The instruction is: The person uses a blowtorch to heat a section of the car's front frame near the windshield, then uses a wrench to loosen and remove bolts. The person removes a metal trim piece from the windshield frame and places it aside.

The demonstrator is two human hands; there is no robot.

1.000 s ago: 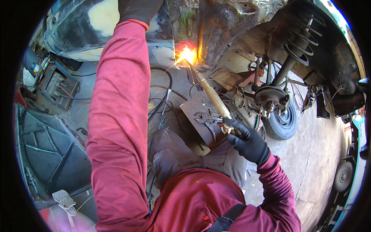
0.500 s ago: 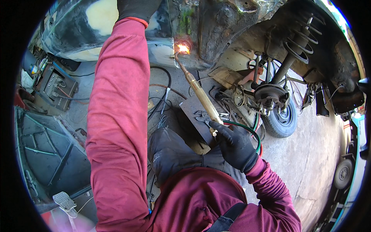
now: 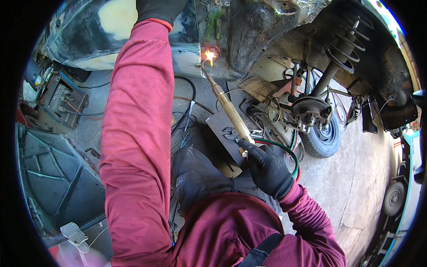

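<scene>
In a black glove, my right hand (image 3: 268,168) is closed around the handle end of a brass gas torch (image 3: 232,115). The torch's bent tip points up and away from me, with a bright flame (image 3: 209,55) against the lower edge of a car body panel (image 3: 218,66). Green and red hoses (image 3: 291,153) run beside the torch grip. My left hand (image 3: 161,10), also gloved in black, reaches to the car body (image 3: 184,62) at the top edge of the picture; its fingers are out of sight.
A strut with a coil spring (image 3: 342,49) and brake hub hang at right, beside a loose tyre (image 3: 322,138). Pliers (image 3: 238,133) lie on a metal box (image 3: 218,124) in front of my knees. A welding machine (image 3: 64,100) and a car door (image 3: 53,173) stand at left.
The flame at the torch tip looks smaller, with sparks dropping below it. My right hand and the torch have shifted slightly left; my left arm is nearly still.
</scene>
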